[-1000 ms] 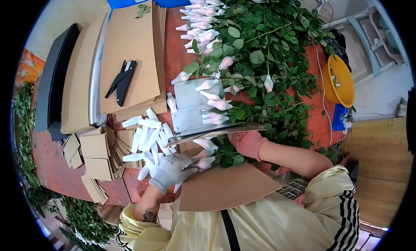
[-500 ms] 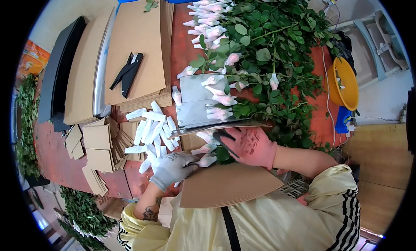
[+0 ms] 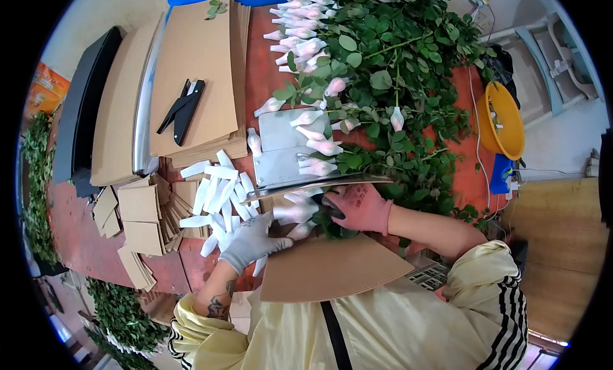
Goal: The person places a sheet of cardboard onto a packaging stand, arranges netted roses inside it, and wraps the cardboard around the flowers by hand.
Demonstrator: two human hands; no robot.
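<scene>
My left hand [image 3: 254, 242], in a pale grey glove, has its thumb and fingers apart beside netted rose heads. In a pink glove with dark fingertips, my right hand [image 3: 356, 208] is closed round the leafy stem just behind a white-netted rose [image 3: 295, 213]. Another netted rose [image 3: 301, 231] lies just below it, near my left thumb. Both hands are between an upright metal-edged board [image 3: 319, 186] and a brown cardboard stack [image 3: 335, 268] against my body. White foam net sleeves [image 3: 221, 192] lie in a loose pile left of the board.
Netted roses with leafy stems [image 3: 408, 82] cover the table's right side. A black stapler [image 3: 182, 111] rests on cardboard sheets [image 3: 195, 57] at the back left. Small cardboard pieces [image 3: 142, 220] lie left of the sleeves. A yellow basin [image 3: 501, 121] stands at the right.
My right hand has moved slightly left and down, its fingers now curled round the rose stem. My left hand's thumb and fingers have spread off the lower rose. The view has shifted slightly.
</scene>
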